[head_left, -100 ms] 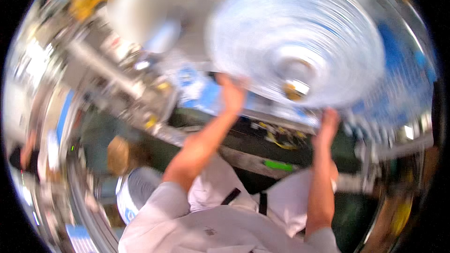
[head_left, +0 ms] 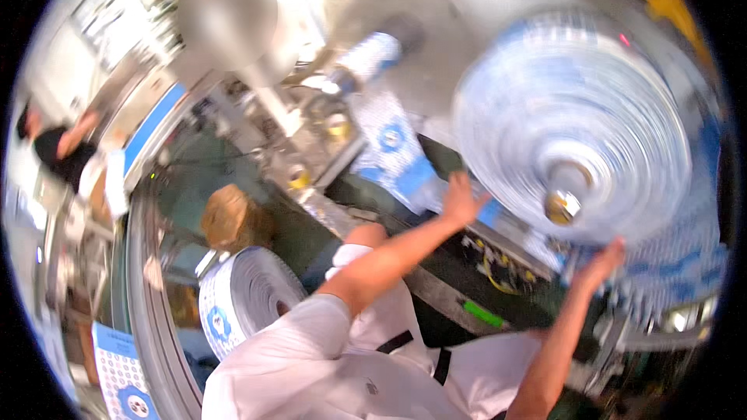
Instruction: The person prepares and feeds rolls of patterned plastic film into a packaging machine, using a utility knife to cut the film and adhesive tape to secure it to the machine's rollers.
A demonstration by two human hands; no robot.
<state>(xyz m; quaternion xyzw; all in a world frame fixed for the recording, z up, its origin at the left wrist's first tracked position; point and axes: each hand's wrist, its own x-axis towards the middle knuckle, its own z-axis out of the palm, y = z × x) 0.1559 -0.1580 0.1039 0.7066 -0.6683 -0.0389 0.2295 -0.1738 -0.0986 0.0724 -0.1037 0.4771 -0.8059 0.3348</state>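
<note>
A large roll of white and blue printed film (head_left: 537, 101) stands face-on at the right, around a core with a brassy, shiny end (head_left: 562, 208). At its lower left edge is my left hand (head_left: 464, 201), fingers stretched and spread, thumb toward the roll. My right hand (head_left: 603, 260) reaches up to the lower rim with its fingers extended. Whether either hand presses firmly on the film cannot be made out through the blur. Left of the roll, a printed film strip (head_left: 393, 144) hangs down from a small roller (head_left: 369, 58).
A second film roll (head_left: 253, 299) stands on the floor at my left, beside a brown block (head_left: 237, 218). Yellow wiring (head_left: 498, 268) and a green strip (head_left: 484, 313) show on the machine before my knees. Another person (head_left: 66, 148) is at far left.
My view has swung, so the roll and both hands appear farther right and lower. The roll looks a little smaller, and both hands stay by its lower rim. The picture is sharper.
</note>
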